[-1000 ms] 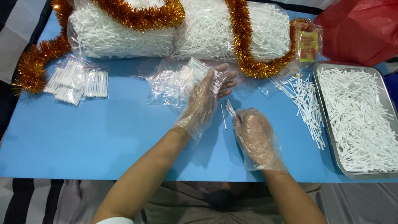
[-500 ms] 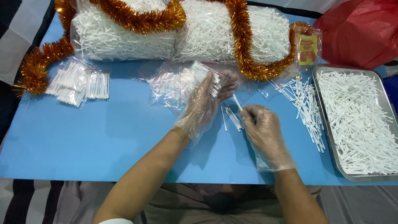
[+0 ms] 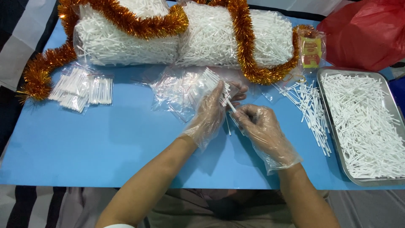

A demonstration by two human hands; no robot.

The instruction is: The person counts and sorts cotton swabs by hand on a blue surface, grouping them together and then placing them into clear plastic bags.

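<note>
Centre frame: gloved left hand (image 3: 211, 113) pinches small clear bag (image 3: 213, 82) of white sticks; gloved right hand (image 3: 262, 130) grips few white sticks (image 3: 231, 107) at bag mouth.

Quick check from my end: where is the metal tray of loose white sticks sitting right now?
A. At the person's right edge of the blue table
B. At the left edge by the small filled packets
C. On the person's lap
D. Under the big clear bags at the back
A: the metal tray lies at the right edge of the blue table, beside the right hand, below the red bag.
</note>
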